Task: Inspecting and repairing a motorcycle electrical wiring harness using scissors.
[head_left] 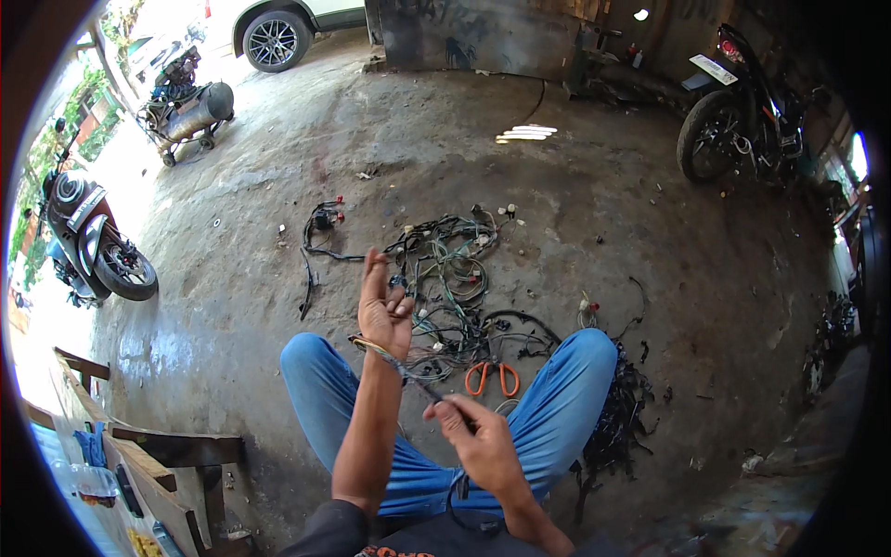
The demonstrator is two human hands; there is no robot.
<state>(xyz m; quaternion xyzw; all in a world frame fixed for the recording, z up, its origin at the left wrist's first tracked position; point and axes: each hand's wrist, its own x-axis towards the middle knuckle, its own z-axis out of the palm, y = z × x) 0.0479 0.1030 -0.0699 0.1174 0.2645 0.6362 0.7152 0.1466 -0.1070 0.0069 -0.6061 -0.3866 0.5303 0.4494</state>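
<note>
Dark shirt point(325, 534) occupies 6 o'clock. Right hand point(483, 446) grips the wire bundle point(380, 351), angled toward 11 o'clock and apparently steadied across the wrist of the half-curled left hand point(384, 314), which grips nothing visible.

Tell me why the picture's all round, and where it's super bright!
In the head view, the fisheye lens curves edges inside a black rim; the head view's left burns white with daylight around the scooter; near the head view's top, sun stripes glare on the floor; mid head view, the tangled wires lie in shade.
</note>
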